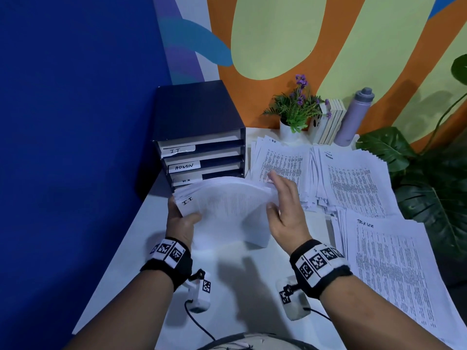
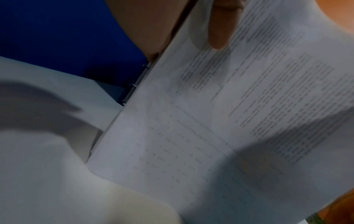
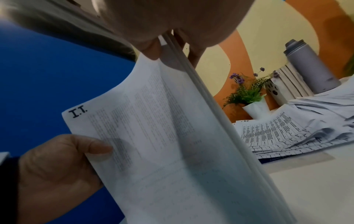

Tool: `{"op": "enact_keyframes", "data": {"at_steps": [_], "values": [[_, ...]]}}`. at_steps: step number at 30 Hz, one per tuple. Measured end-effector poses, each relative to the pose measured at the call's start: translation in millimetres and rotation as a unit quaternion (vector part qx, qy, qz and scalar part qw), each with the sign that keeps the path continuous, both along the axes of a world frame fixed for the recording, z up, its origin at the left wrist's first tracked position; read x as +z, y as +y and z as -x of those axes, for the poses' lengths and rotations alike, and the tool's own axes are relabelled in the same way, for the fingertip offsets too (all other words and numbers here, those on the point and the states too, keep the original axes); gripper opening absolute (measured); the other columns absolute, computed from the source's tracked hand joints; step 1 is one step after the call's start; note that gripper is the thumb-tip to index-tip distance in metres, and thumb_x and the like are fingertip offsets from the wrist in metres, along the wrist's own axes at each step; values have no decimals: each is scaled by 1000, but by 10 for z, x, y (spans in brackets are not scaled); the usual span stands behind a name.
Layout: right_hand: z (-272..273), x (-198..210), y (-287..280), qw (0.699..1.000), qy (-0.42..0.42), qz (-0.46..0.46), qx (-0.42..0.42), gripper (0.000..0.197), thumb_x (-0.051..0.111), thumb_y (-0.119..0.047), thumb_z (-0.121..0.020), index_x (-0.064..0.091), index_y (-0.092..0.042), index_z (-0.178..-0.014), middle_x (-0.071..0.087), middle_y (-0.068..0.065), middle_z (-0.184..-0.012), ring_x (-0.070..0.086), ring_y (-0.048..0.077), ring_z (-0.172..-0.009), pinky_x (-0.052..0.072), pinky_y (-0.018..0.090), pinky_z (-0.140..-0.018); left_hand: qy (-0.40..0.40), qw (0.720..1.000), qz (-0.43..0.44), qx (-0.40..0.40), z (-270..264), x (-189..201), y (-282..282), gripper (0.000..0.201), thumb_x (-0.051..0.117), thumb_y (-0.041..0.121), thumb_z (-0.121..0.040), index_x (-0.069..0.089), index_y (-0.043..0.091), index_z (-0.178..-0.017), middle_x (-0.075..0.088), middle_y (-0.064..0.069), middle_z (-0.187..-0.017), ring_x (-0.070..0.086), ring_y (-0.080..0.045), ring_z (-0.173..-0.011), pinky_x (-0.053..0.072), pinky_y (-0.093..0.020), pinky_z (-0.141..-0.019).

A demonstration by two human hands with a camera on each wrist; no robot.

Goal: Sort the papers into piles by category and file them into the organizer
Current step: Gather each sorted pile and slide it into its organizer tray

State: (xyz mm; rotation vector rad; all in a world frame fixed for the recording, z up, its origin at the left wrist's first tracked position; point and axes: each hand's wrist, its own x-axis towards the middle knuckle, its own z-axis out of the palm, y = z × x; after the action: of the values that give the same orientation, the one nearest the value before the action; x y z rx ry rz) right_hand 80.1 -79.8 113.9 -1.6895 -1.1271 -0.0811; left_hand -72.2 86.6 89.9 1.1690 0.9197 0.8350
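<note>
From the head view, your left hand (image 1: 182, 218) and right hand (image 1: 286, 210) grip the two side edges of a thick white stack of printed sheets marked "I.T." (image 1: 225, 203) at frame centre, bowed upward between them, probably to square it before filing. It hangs above the white desk (image 1: 126, 238), just in front of the dark blue four-slot organizer (image 1: 199, 137), whose labels read IT, ADMIN and H.R. Right of centre lie a fanned H.R. pile (image 1: 280, 162), an ADMIN pile (image 1: 353, 183) and, lower right, another labelled pile (image 1: 389, 269), kept apart by category.

In the left wrist view, blurred, one fingertip (image 2: 220, 30) presses the printed face at top centre, fingers curled round the stack's edge.

In the right wrist view, your right fingers (image 3: 153, 48) pinch the stack's top edge; your left thumb (image 3: 95, 146) clamps the lower left. A grey bottle (image 3: 310, 66) and potted purple flowers (image 3: 249, 91) stand at the right.
</note>
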Motion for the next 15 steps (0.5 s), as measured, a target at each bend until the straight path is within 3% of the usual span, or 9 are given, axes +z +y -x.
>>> {"op": "enact_keyframes", "data": {"at_steps": [3, 6, 8, 10, 13, 15], "values": [[26, -39, 17, 999, 48, 17, 12, 67, 44, 10, -85, 33, -25, -141, 40, 4, -123, 36, -9, -121, 21, 6, -105, 5, 1000, 12, -6, -20, -72, 10, 58, 52, -19, -83, 48, 19, -126, 63, -3, -110, 59, -25, -105, 45, -41, -97], [45, -103, 52, 996, 94, 0, 0, 68, 44, 7, -83, 27, -30, -137, 35, 4, -122, 33, -9, -119, 20, 5, -105, 26, 999, -28, -15, -32, -115, -8, 44, 63, 0, -88, 49, 22, -124, 64, 0, -112, 61, -21, -106, 46, -35, -94], [47, -109, 67, 988, 155, -13, 4, 72, 45, 3, -78, 27, -37, -135, 35, 2, -127, 34, -3, -126, 21, 12, -111, 32, 999, -36, -11, -41, -140, -6, 47, 70, 1, -83, 49, 31, -114, 65, 2, -107, 63, -12, -98, 47, -26, -84], [49, -75, 69, 968, 250, -20, 23, 73, 45, 1, -71, 30, -39, -130, 38, -4, -129, 39, 0, -124, 30, 19, -109, 32, 999, -21, -3, -48, -180, 13, 57, 68, -11, -79, 47, 33, -109, 65, 4, -102, 62, -10, -92, 46, -25, -79], [48, -21, 106, 927, 371, -27, 44, 76, 44, 0, -63, 32, -40, -127, 43, -6, -115, 49, 9, -100, 43, 23, -87, 34, 999, 12, 5, -58, -199, 39, 61, 56, -18, -79, 48, 24, -122, 63, 4, -102, 61, -18, -95, 42, -33, -88], [33, -28, 146, 912, 407, -33, 33, 74, 44, 0, -61, 40, -46, -119, 44, 0, -115, 48, 19, -100, 43, 36, -88, 38, 999, 34, 12, -69, -200, 60, 58, 52, -14, -82, 49, 20, -129, 62, -1, -113, 56, -24, -107, 38, -35, -94]]}}
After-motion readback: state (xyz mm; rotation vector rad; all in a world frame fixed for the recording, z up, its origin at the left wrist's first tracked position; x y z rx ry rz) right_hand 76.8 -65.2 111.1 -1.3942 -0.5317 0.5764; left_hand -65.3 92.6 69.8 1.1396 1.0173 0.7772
